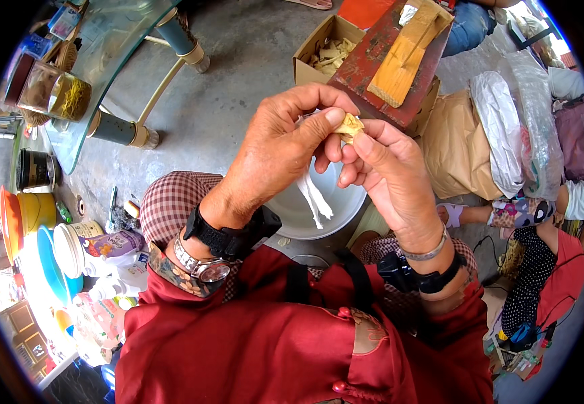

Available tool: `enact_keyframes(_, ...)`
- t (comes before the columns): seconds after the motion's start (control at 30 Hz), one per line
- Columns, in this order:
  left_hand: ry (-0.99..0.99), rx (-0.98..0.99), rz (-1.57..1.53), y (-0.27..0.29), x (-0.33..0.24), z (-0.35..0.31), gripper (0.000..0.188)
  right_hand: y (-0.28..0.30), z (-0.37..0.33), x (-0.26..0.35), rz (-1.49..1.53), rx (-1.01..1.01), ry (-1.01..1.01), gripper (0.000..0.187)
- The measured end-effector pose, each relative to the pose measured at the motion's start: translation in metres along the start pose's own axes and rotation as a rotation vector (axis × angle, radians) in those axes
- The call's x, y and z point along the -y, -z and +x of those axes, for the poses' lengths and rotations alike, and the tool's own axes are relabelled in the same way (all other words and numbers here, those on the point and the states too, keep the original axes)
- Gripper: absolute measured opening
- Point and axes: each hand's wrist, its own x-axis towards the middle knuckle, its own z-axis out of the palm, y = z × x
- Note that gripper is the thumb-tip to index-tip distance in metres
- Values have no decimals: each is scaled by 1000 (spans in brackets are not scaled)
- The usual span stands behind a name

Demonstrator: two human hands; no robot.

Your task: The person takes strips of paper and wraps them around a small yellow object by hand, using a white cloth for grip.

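Note:
A small crumpled pale-yellow piece [351, 126] is pinched between both my hands, above my lap. Its exact kind I cannot make out. My left hand [268, 145] closes on its left side with thumb and curled fingers. On the right, my right hand [396, 172] grips it between thumb and fingertips. A narrow white strip [314, 200] hangs below my left hand, its upper end hidden behind the fingers. Under the hands sits a white basin [349, 198], partly covered by them.
Ahead stands a cardboard box [302, 73] of similar pale-yellow pieces. Beside it, a wooden block [399, 74] rests on a worn red bench [352, 74]. A glass table [114, 47] is at far left, with tubs and bottles below. Bags [460, 141] and other people are at right.

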Motion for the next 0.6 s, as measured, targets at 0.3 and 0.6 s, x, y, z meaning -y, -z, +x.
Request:
enact_keyframes(0.3,-8,6,60,5,-2,0,17,-3,4,-1,35,-7,-15,22)
enact_keyframes(0.6,-130,44,206,4,0,0,13,3,3,-6,182,29,-83,19)
